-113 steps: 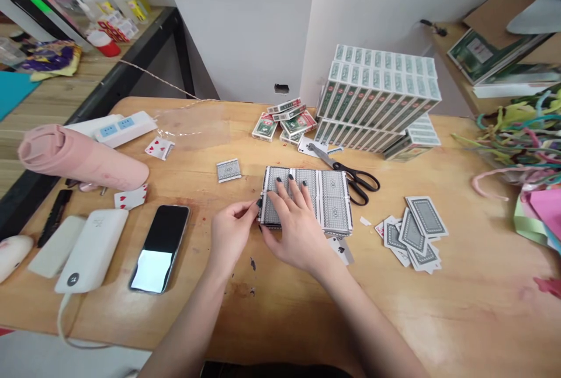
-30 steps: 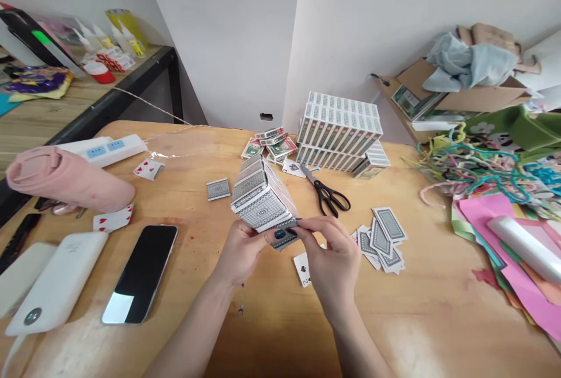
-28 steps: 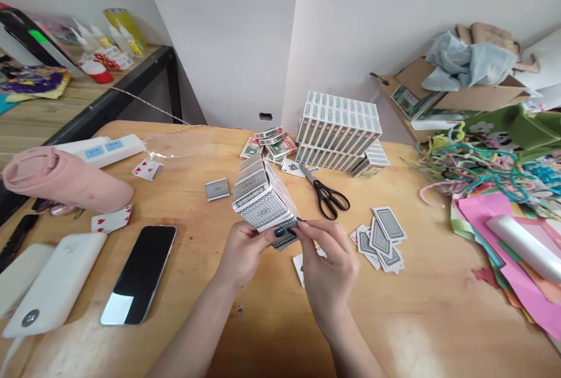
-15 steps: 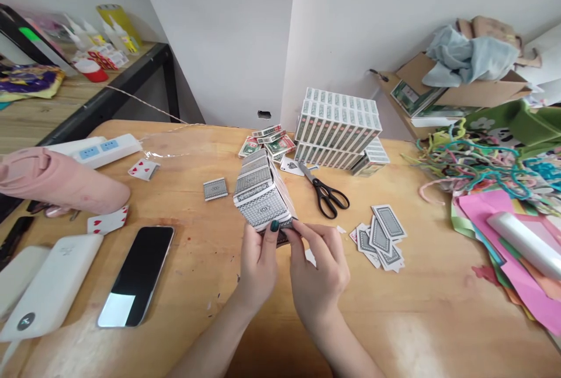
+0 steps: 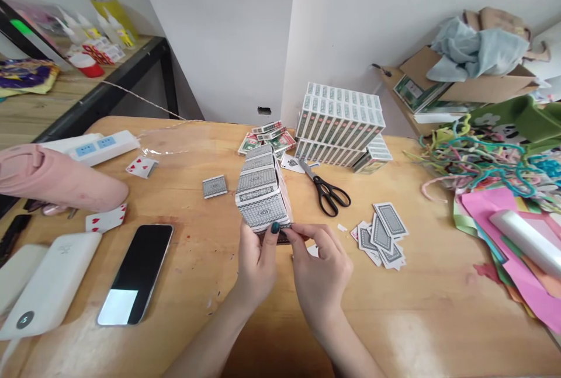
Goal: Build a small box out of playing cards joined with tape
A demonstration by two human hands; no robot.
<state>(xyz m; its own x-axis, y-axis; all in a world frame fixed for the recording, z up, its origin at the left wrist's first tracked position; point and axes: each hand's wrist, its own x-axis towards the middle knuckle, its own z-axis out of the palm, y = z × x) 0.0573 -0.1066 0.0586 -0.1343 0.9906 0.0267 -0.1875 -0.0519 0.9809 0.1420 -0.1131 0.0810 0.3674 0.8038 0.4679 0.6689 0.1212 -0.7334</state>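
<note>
A box-like structure made of grey-backed playing cards (image 5: 262, 191) stands tilted over the middle of the table. My left hand (image 5: 258, 258) grips its near lower end, with the thumb pressed on top at the edge. At that same end, the thumb and forefinger of my right hand (image 5: 322, 264) pinch the corner of a card. The underside of the structure is hidden. Black-handled scissors (image 5: 329, 194) lie to the right of it, beside an ace of spades (image 5: 291, 163). Farther right is a loose pile of playing cards (image 5: 383, 236); a small folded card piece (image 5: 214, 186) lies to the left.
Stacked card boxes (image 5: 339, 124) stand at the back, near a few loose card packs (image 5: 267, 137). Leftward are a phone (image 5: 135, 276), a white power bank (image 5: 52, 284), a pink pouch (image 5: 65, 182) and a power strip (image 5: 103, 147). Pipe cleaners (image 5: 486, 162) and coloured paper (image 5: 504, 238) cover the right side.
My right hand has shifted slightly right and its fingers sit closer along the card edge. The card structure has turned slightly. My left hand keeps its grip.
</note>
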